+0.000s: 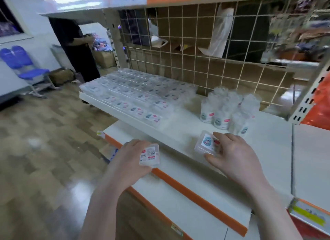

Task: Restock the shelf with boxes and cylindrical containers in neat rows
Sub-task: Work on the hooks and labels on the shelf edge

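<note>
- Far left, away from the shelf: blue chairs (21,64) against the wall; a person in dark clothes (78,48) by cardboard cartons on the floor.
- On the shelf (187,130), left part: flat clear boxes (135,95) laid in tight rows, small labels facing up; print too blurred to read.
- Left hand (132,157) over the orange shelf edge (178,184), fingers curled round a clear box (149,156); white label with a red tag, a QR code and a barcode, text not legible.
- Right hand (234,154) resting low on the shelf, thumb and fingers pinching a second clear box (206,144); cartoon sticker and a red mark on top, no words readable.
- Further right and behind: cylindrical containers (226,111) bunched in a loose cluster, not in rows; labels with a red patch, unreadable.
- Above, on the upper shelf face: handwritten scrawl, cannot be made out.
- Risk, left: box held over open floor past the edge; slick plastic, a loosened grip likely means a drop.
- Risk, middle: sliding a new box in could shove the neat rows askew.
- Risk, right: tall light cylinders just beyond the right hand; a careless reach could topple them.
</note>
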### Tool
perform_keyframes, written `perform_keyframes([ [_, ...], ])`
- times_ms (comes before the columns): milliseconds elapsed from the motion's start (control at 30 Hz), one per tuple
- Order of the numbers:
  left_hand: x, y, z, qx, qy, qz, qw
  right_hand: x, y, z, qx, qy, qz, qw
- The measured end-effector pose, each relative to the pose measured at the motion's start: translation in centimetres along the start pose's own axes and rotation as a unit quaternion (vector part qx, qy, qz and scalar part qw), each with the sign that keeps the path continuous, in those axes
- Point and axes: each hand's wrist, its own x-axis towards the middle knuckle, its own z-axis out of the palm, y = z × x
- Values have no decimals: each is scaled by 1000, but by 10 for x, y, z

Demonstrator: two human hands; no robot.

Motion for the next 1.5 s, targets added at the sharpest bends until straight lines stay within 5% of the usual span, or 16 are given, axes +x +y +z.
perform_keyframes([
  [533, 136, -168, -79, -13, 25, -40, 999, 166, -145, 86, -17, 20, -16, 1000],
  [1000, 247, -322, -144, -17, -13, 98, 995, 248, -290, 170, -58, 45, 67, 995],
  [1500, 284, -378, -157, -17, -5, 150, 989, 300, -339, 223, -87, -2, 50, 995],
])
